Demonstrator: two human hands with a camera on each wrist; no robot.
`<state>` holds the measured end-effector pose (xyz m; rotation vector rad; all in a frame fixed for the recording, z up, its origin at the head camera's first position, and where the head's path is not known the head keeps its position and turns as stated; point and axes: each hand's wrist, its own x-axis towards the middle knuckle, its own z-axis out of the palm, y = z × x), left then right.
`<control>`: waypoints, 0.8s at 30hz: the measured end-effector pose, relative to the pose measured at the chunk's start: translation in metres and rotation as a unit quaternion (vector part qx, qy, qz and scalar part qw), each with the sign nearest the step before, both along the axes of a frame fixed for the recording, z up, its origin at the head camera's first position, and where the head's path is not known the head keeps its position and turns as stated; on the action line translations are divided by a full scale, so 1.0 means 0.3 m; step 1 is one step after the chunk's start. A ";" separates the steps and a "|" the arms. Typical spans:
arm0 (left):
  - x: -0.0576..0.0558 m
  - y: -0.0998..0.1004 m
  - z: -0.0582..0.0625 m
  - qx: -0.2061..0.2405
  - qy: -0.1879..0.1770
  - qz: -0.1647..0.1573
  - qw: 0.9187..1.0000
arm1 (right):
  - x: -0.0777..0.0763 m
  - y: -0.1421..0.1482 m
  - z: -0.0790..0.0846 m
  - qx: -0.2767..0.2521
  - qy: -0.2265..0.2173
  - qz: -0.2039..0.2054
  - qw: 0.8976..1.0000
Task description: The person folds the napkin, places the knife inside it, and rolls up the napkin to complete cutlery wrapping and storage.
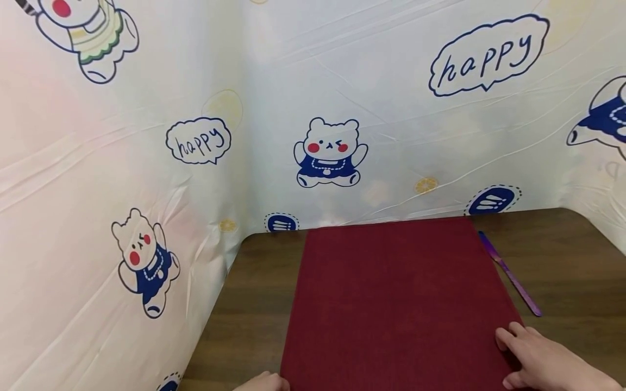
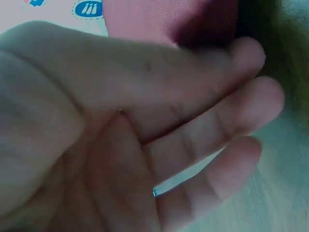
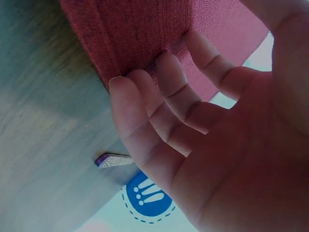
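Plainly, a dark red cloth (image 1: 393, 304) lies flat on the brown wooden table (image 1: 254, 288). At its eight o'clock, the left hand (image 1: 266, 382) meets the edge with fingers nearly straight and thumb along the forefinger; whether it pinches the fabric cannot be told. At four o'clock, the right hand (image 1: 538, 353) is half unfolded, fingers loosely bent, tips touching the cloth without grasping it. Between two and three o'clock, a purple knife (image 1: 509, 275) rests just beside the cloth; toward twelve hangs a bear-printed sheet (image 1: 274, 81).
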<state>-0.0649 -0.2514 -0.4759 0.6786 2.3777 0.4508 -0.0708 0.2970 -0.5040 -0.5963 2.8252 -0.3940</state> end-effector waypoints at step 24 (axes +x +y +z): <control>-0.047 0.055 0.045 0.062 0.141 0.005 0.988 | 0.000 -0.011 0.006 -0.008 0.016 0.001 1.000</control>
